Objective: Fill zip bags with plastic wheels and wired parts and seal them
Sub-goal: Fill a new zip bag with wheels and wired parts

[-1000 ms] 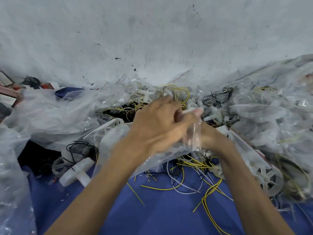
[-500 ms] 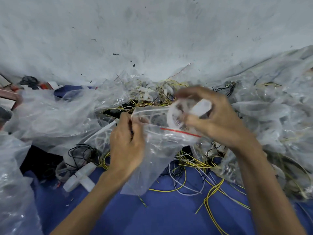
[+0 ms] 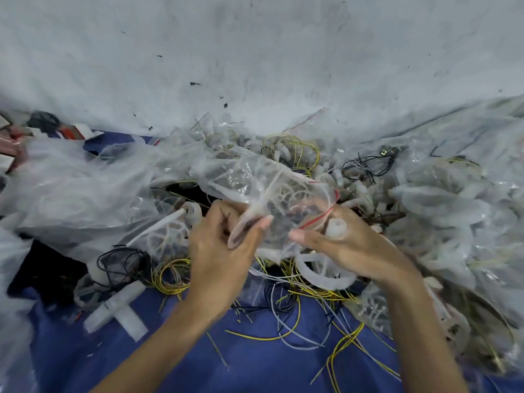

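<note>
A crumpled plastic sheet (image 3: pixel 71 188) crowds the left edge, and bare blue cloth (image 3: pixel 255 364) lies open only on the near side. One white T-shaped part (image 3: pixel 116 310), one black wire coil (image 3: pixel 124 259) and one yellow coil (image 3: pixel 170 276) sit left of the left hand (image 3: pixel 221 251), which pinches the single zip bag (image 3: pixel 278 191) at centre. The right hand (image 3: pixel 348 248) grips one plastic wheel (image 3: pixel 336 228), its rim partly hidden. Blurred filled bags (image 3: pixel 453 208) pile up at right.
</note>
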`<state>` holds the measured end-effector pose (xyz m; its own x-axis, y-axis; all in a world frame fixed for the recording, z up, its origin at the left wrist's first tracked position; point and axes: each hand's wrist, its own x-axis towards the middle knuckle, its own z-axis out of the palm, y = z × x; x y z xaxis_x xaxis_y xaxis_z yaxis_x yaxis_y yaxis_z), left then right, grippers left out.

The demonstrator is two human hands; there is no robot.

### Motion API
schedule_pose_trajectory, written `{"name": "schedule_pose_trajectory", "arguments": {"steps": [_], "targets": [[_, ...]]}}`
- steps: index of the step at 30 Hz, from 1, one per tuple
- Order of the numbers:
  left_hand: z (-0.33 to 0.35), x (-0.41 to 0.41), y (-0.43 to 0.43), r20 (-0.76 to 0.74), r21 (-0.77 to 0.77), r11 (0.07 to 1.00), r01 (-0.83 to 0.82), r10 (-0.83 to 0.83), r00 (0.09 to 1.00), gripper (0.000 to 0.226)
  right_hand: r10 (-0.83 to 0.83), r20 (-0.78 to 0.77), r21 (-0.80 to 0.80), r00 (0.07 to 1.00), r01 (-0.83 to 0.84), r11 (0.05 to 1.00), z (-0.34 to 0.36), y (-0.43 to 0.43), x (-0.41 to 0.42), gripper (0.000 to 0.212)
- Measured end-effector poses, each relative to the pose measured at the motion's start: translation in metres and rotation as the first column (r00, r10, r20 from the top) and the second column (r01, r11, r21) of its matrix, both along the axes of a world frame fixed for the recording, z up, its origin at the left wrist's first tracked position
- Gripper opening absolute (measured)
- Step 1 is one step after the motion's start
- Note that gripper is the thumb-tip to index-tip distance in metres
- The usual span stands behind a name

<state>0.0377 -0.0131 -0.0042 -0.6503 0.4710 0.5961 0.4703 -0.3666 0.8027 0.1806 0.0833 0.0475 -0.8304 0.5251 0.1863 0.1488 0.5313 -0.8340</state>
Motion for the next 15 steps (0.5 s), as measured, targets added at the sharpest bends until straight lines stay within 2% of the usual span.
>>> {"name": "schedule_pose_trajectory", "arguments": {"steps": [1, 3, 5, 7, 8, 10, 11, 13, 15], "targets": [[0.001, 0.0, 0.003, -0.011, -0.04, 0.999, -0.005, 0.005, 1.0, 0.037, -0.045, -0.006, 0.085, 0.999, 0.045, 0.995, -0.003, 0.0, -0.004, 0.003], [0.006, -0.008, 0.006, -0.007, -0.105, 0.987, -0.118, 0.118, 0.993, 0.043, -0.175, -0.049, 0.227, 0.983, 0.181, 0.957, -0.01, 0.003, -0.007, 0.016], [0.014, -0.022, 0.005, 0.017, -0.108, 0.957, -0.268, 0.271, 0.962, 0.039, -0.308, -0.125, 0.241, 0.943, 0.33, 0.913, -0.009, 0.004, -0.007, 0.018], [0.021, -0.031, 0.002, 0.042, -0.118, 0.945, -0.306, 0.313, 0.949, 0.028, -0.364, -0.136, 0.216, 0.921, 0.386, 0.897, -0.008, 0.006, -0.004, 0.021], [0.022, -0.033, 0.003, -0.014, -0.169, 0.934, -0.316, 0.318, 0.948, 0.026, -0.353, -0.09, 0.204, 0.931, 0.364, 0.909, -0.006, 0.006, -0.004, 0.019], [0.02, -0.028, 0.005, -0.244, -0.323, 0.882, -0.343, 0.272, 0.931, 0.031, -0.324, 0.033, 0.256, 0.945, 0.305, 0.917, -0.006, 0.008, -0.005, 0.013], [0.018, -0.023, 0.006, -0.299, -0.341, 0.883, -0.322, 0.222, 0.928, 0.032, -0.359, 0.098, 0.304, 0.928, 0.316, 0.899, -0.008, 0.008, -0.006, 0.021], [0.017, -0.017, 0.006, -0.352, -0.257, 0.927, -0.274, 0.174, 0.92, 0.027, -0.485, 0.124, 0.379, 0.866, 0.411, 0.829, -0.01, 0.007, -0.013, 0.043], [0.022, -0.019, 0.0, -0.332, -0.197, 0.941, -0.274, 0.199, 0.922, 0.022, -0.617, -0.031, 0.506, 0.787, 0.544, 0.669, -0.013, 0.006, -0.022, 0.036]]}}
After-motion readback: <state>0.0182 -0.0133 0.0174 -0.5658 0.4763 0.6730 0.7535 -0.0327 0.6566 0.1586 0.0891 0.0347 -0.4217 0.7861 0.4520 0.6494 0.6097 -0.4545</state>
